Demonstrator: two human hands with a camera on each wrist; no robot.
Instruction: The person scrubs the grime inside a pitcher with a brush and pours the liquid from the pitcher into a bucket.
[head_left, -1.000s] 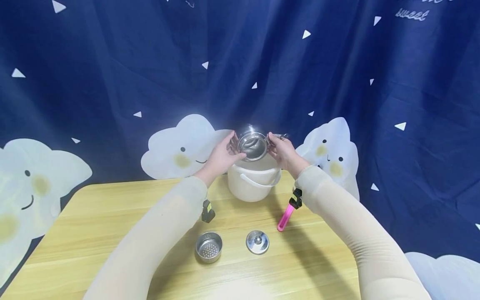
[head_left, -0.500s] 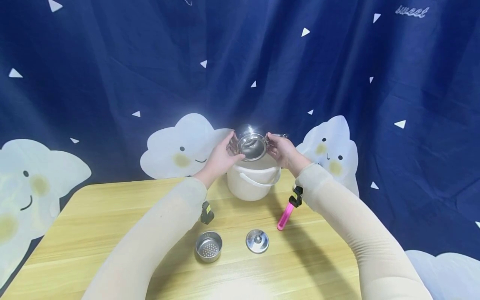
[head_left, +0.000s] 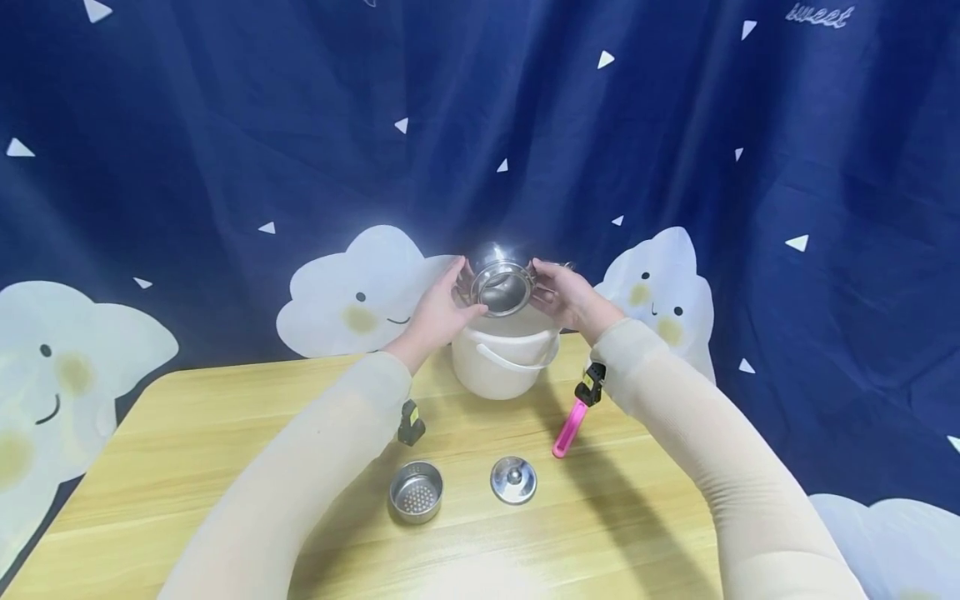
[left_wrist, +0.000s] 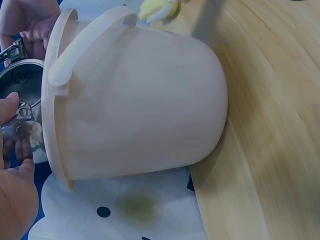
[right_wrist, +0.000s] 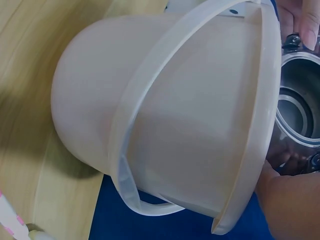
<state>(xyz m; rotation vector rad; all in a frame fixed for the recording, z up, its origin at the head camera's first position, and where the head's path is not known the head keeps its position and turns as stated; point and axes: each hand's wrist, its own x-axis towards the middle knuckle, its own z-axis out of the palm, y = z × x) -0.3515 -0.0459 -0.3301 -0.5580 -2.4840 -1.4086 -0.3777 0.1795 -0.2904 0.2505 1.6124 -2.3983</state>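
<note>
Both hands hold a shiny stainless steel teapot [head_left: 495, 253] over a white bucket [head_left: 495, 367]. Its round mouth is tipped toward the person and down at the bucket's opening. In the head view the left hand [head_left: 441, 307] grips the pot's left side, thumb at the rim, while the right hand [head_left: 566, 293] holds the other side. Metal brackets on the pot's sides show in the wrist views. On the table lie a small steel strainer basket [head_left: 417, 493] with a perforated bottom and a round steel lid [head_left: 513, 481] with a knob.
A tool with a pink handle [head_left: 570, 429] lies on the wooden table [head_left: 225, 425], partly covered by the right wrist camera [head_left: 591, 383]. The bucket's handle [head_left: 513, 360] hangs down in front. A blue curtain [head_left: 337, 125] with cloud figures hangs behind the table.
The teapot's mouth tips slightly further down over the bucket, with both hands keeping their grip. Everything drifts a little left and up in the head view.
</note>
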